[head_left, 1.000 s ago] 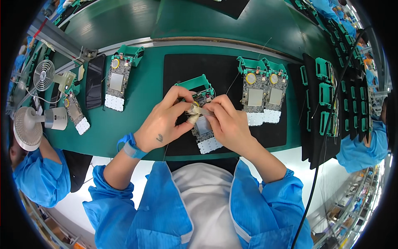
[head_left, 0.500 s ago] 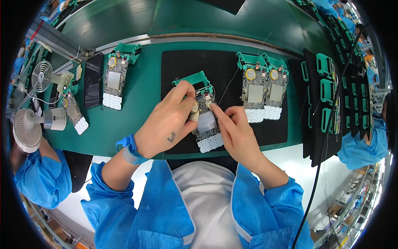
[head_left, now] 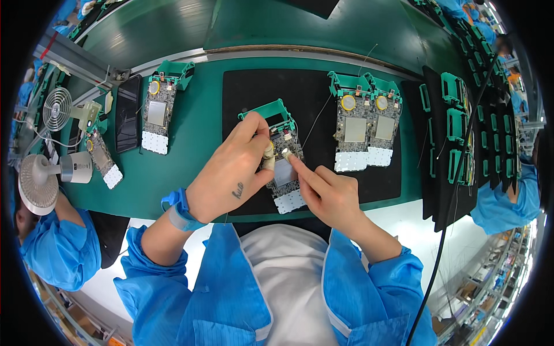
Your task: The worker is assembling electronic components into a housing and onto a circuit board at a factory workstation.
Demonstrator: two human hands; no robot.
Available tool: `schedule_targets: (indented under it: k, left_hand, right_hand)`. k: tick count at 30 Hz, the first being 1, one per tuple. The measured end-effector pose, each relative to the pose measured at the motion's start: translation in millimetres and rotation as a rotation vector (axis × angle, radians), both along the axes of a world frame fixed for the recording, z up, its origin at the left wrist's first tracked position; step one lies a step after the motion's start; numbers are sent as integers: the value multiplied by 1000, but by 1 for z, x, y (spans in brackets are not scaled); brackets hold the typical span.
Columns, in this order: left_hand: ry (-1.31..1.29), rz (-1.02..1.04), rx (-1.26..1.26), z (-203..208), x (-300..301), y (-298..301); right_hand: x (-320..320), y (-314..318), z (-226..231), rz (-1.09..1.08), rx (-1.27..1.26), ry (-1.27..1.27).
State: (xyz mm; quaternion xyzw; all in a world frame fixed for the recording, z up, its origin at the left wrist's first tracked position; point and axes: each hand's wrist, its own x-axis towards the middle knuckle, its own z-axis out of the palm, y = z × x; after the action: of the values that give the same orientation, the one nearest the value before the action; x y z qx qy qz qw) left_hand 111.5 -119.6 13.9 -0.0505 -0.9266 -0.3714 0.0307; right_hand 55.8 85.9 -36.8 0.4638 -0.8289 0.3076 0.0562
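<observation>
The board [head_left: 284, 173] lies on the black mat [head_left: 245, 92]. My left hand [head_left: 227, 176] is at its left edge; I can't tell whether those fingers grip it. My right hand's [head_left: 336, 199] fingers are apart, index tip at the board's upper half.
</observation>
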Motion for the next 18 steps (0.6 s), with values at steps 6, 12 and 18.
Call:
schedule_targets:
  k: [6,12,18]
  left_hand:
    - [-12,-7,-7,-3,1,0]
    - [22,-29,-2,-7,0,0]
    - [47,-45,37,-11,-6,-7]
  right_hand:
    - [2,-2,-7,49,60,93]
    - [4,-4,-7,82,162,277]
    - [-4,-2,-3,67,44,102]
